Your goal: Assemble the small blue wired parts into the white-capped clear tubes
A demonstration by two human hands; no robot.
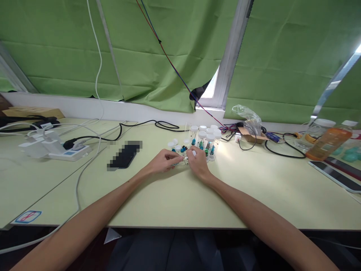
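My left hand (163, 162) is closed around what looks like a small clear tube (178, 163) lying on its side, with something blue-green inside. Its far end points at my right hand (197, 162), whose fingers are curled in a pinch around a small white cap (194, 153). Whether cap and tube touch is hidden by the fingers. Just behind my right hand stand several upright clear tubes with white caps (202, 134), each holding small blue or green parts with thin wire leads. Loose white caps (171, 144) and dark blue parts (184, 149) lie behind my left hand.
A black phone (126, 156) lies left of my hands. Further left is a white power strip (69, 152) with chargers and cables. At the back right are an open cardboard box (249, 136) and a plastic bag (249, 116). Bottles (328, 143) and a phone (335, 176) are far right.
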